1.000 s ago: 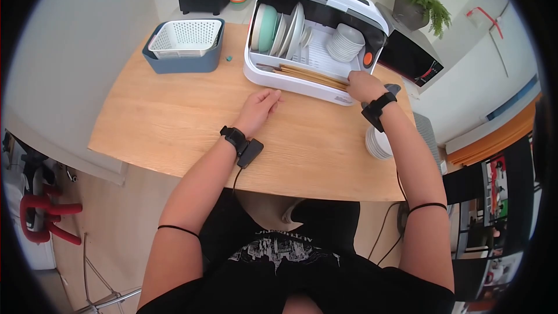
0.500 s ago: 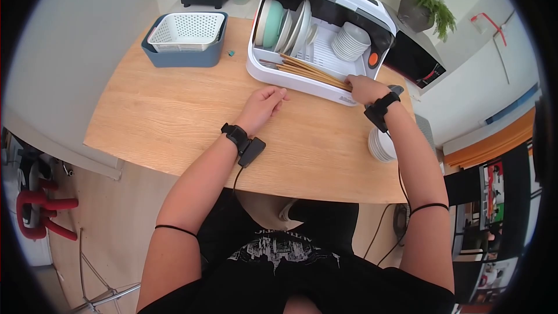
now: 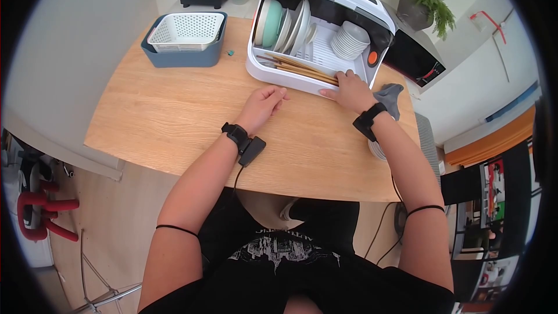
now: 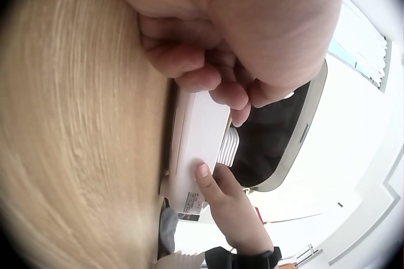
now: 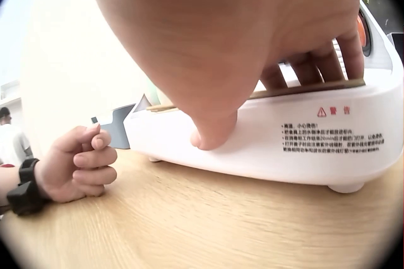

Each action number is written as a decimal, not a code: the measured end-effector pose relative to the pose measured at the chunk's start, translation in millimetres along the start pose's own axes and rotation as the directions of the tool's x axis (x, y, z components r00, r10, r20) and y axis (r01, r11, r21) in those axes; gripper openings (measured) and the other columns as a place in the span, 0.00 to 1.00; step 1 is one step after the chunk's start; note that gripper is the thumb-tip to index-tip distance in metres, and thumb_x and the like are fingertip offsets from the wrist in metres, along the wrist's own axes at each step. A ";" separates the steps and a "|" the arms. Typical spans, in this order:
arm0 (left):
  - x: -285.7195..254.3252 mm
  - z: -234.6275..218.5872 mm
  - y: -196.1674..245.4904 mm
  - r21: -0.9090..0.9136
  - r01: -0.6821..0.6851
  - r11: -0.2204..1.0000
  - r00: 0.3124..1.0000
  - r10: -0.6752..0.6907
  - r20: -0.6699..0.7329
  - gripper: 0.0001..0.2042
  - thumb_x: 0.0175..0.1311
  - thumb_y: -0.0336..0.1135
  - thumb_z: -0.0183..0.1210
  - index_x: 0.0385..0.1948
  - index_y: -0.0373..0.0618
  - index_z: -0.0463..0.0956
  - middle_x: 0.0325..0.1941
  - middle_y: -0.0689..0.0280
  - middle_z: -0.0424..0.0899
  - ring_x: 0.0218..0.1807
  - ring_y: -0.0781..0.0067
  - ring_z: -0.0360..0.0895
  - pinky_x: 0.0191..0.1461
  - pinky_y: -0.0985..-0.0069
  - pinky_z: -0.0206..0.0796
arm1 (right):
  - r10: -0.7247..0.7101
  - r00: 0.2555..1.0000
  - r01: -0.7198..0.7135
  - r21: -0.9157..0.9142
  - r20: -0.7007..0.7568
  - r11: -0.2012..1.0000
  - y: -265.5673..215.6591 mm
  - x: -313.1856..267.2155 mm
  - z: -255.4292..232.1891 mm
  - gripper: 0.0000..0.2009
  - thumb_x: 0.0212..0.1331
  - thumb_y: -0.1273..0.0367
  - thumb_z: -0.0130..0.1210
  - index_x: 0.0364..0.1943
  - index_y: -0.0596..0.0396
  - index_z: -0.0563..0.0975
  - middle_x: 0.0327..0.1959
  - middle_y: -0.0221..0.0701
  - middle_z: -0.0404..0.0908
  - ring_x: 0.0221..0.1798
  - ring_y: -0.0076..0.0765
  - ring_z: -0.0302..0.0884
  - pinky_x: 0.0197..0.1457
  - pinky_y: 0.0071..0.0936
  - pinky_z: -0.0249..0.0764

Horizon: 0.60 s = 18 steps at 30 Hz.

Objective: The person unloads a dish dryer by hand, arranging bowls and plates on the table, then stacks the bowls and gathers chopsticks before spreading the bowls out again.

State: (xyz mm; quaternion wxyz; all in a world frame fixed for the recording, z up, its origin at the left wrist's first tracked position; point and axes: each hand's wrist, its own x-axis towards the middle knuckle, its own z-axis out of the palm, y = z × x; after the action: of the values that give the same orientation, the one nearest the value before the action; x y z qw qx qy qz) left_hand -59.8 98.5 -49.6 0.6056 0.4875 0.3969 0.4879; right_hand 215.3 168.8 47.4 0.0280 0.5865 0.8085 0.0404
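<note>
My left hand [image 3: 263, 108] rests on the table with loosely curled fingers, in front of a white dish drying box [image 3: 279, 81], and holds nothing. At the box's front right, my right hand [image 3: 353, 92] reaches over the low front wall. Its thumb [image 5: 213, 131] lies against the outside of that wall, while the other fingers [image 5: 328, 62] extend inside by the chopsticks [image 3: 302, 70]. The chopsticks lie in the narrow front tray, their right ends at these fingers. Behind them stand several plates [image 3: 299, 29], a green bowl [image 3: 272, 26] and a stack of white bowls [image 3: 351, 40].
A white basket [image 3: 185, 30] sits inside a blue-grey bin [image 3: 186, 58] at the back left. A grey cloth [image 3: 390, 97] lies right of the box, near white dishes [image 3: 376, 150] partly hidden by my right forearm. A small teal piece [image 3: 231, 53] lies by the bin.
My right hand has shifted left along the box's front wall, its thumb now spread onto the outside. The chopsticks have moved slightly in their tray. My left hand has stayed in place.
</note>
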 end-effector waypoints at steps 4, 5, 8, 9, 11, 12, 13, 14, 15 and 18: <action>-0.6 -0.1 1.4 0.007 -0.015 1.000 1.000 0.015 0.004 0.15 0.85 0.44 0.57 0.44 0.42 0.85 0.28 0.79 0.74 0.30 0.87 0.67 0.35 0.83 0.61 | -0.034 0.990 0.032 -0.016 -0.135 0.999 0.3 -4.2 13.2 0.44 0.65 0.30 0.58 0.59 0.63 0.80 0.54 0.50 0.82 0.60 0.57 0.82 0.63 0.51 0.78; -0.9 0.1 1.5 -0.003 -0.014 1.000 1.000 0.014 0.003 0.15 0.85 0.44 0.57 0.44 0.42 0.85 0.27 0.79 0.74 0.30 0.87 0.67 0.35 0.83 0.60 | -0.037 0.985 0.035 -0.018 -0.170 0.999 0.3 -4.1 16.0 0.44 0.65 0.30 0.58 0.57 0.63 0.81 0.53 0.49 0.82 0.59 0.57 0.81 0.61 0.50 0.78; -0.8 0.2 0.8 -0.020 -0.016 1.000 1.000 0.016 0.002 0.15 0.85 0.43 0.57 0.44 0.41 0.85 0.27 0.78 0.74 0.30 0.87 0.66 0.35 0.83 0.60 | -0.051 0.969 0.048 -0.017 -0.240 0.999 -0.4 -5.7 20.6 0.43 0.64 0.29 0.58 0.54 0.63 0.81 0.51 0.48 0.82 0.57 0.56 0.82 0.59 0.50 0.78; -1.0 0.4 0.9 -0.026 -0.019 0.999 1.000 0.019 0.005 0.15 0.85 0.43 0.57 0.44 0.41 0.85 0.27 0.78 0.73 0.30 0.87 0.66 0.35 0.83 0.60 | -0.058 0.959 0.057 -0.015 -0.276 0.998 -0.1 -6.1 22.4 0.43 0.64 0.29 0.58 0.52 0.62 0.80 0.50 0.47 0.82 0.55 0.56 0.83 0.58 0.50 0.78; -1.0 1.0 1.2 -0.027 -0.014 1.000 1.000 0.015 0.002 0.15 0.85 0.43 0.57 0.44 0.41 0.85 0.27 0.78 0.73 0.30 0.87 0.66 0.35 0.83 0.60 | -0.073 0.955 0.071 -0.016 -0.288 0.997 1.2 -6.8 25.7 0.41 0.64 0.30 0.59 0.51 0.62 0.80 0.49 0.47 0.83 0.53 0.56 0.83 0.57 0.50 0.78; -0.9 1.1 1.2 -0.028 -0.010 1.000 1.000 0.010 0.002 0.15 0.85 0.43 0.57 0.44 0.41 0.85 0.27 0.78 0.73 0.30 0.87 0.66 0.35 0.83 0.60 | -0.086 0.950 0.084 -0.018 -0.301 0.996 2.5 -6.3 27.6 0.40 0.64 0.31 0.59 0.50 0.62 0.79 0.48 0.46 0.83 0.51 0.56 0.84 0.56 0.50 0.78; -0.7 1.1 1.2 -0.028 -0.010 1.000 1.000 0.010 0.000 0.15 0.85 0.43 0.57 0.44 0.41 0.85 0.27 0.78 0.73 0.30 0.87 0.66 0.35 0.83 0.60 | -0.087 0.950 0.086 -0.018 -0.301 0.996 4.0 -5.4 29.3 0.40 0.64 0.31 0.59 0.50 0.62 0.79 0.48 0.46 0.83 0.51 0.56 0.84 0.56 0.50 0.78; -0.5 1.2 1.2 -0.030 -0.012 0.999 1.000 0.012 0.003 0.15 0.85 0.44 0.57 0.44 0.41 0.85 0.27 0.78 0.73 0.30 0.87 0.66 0.35 0.83 0.60 | -0.104 0.948 0.096 -0.041 -0.300 0.995 5.7 -4.4 31.0 0.39 0.66 0.32 0.59 0.49 0.61 0.79 0.47 0.45 0.83 0.50 0.56 0.84 0.55 0.50 0.78; -0.2 1.0 0.2 -0.032 -0.014 0.999 1.000 0.014 0.006 0.15 0.85 0.44 0.57 0.44 0.41 0.85 0.27 0.78 0.73 0.30 0.87 0.66 0.35 0.83 0.60 | -0.120 0.947 0.105 -0.065 -0.298 0.992 6.3 -4.4 31.3 0.37 0.67 0.34 0.59 0.49 0.61 0.79 0.45 0.44 0.83 0.48 0.56 0.85 0.54 0.50 0.78; 1.2 0.9 -1.4 0.006 -0.025 1.000 1.000 0.025 0.005 0.16 0.86 0.45 0.56 0.44 0.43 0.85 0.26 0.79 0.73 0.28 0.88 0.66 0.32 0.83 0.59 | -0.183 0.926 0.168 -0.075 -0.330 0.983 9.2 -4.7 32.9 0.34 0.69 0.37 0.59 0.49 0.60 0.79 0.43 0.44 0.83 0.49 0.56 0.84 0.53 0.50 0.78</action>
State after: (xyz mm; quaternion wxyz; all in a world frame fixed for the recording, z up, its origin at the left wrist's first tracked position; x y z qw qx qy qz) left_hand -58.4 99.5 -50.7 0.5989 0.4957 0.3906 0.4930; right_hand 228.5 168.2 15.5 -0.0932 0.4956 0.8496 0.1550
